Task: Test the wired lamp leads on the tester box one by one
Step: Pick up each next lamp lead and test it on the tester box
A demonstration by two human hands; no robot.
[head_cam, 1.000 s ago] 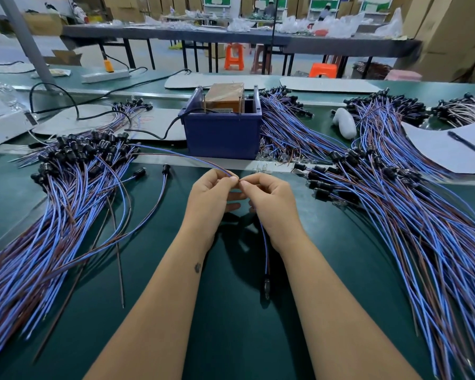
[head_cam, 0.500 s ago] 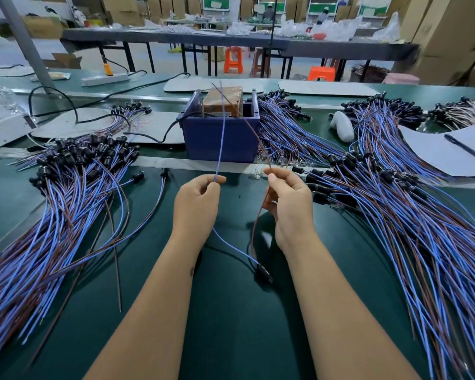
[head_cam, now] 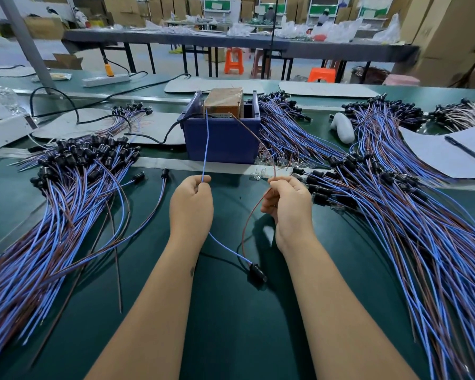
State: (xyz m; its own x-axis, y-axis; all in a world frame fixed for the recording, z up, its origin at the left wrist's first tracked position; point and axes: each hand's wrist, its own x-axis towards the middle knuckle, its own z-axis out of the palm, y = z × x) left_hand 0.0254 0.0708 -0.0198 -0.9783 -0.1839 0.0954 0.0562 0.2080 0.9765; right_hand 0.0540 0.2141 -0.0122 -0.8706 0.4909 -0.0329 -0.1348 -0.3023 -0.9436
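Left hand (head_cam: pixel 191 207) pinches the blue wire (head_cam: pixel 205 145) between thumb and forefinger, the other fingers curled; the grip is clenched on the wire. Right hand (head_cam: pixel 290 208) likewise pinches the brown wire (head_cam: pixel 254 133), fingers curled round it. Both wires belong to one lead: they run down from the hands and meet at a black lamp holder (head_cam: pixel 257 272), which lies on the green surface (head_cam: pixel 231 325) between the forearms. Above the hands each wire rises to the tester box (head_cam: pixel 222 138), a blue box standing at the far side of the surface, straight ahead. The blue wire's tip reaches the box's top opening left of centre; the brown wire's tip reaches it right of centre. Whether either tip touches a contact cannot be told. A taped cardboard block (head_cam: pixel 224 101) sits inside the box, and a black cable (head_cam: pixel 159 138) enters its left side. Left pile (head_cam: pixel 66 201) of leads fans from the left edge toward the middle, black holders bunched at its far end. Right pile (head_cam: pixel 409 215) of leads spreads along the right edge, holders toward the box. Two single leads (head_cam: pixel 151 187) lie apart, just right of the left pile. Another bundle (head_cam: pixel 285 133) lies just right of the box. At the far right, a sheet of paper (head_cam: pixel 444 152) with a pen (head_cam: pixel 465 148) on it; a white object (head_cam: pixel 342 127) lies left of the sheet.
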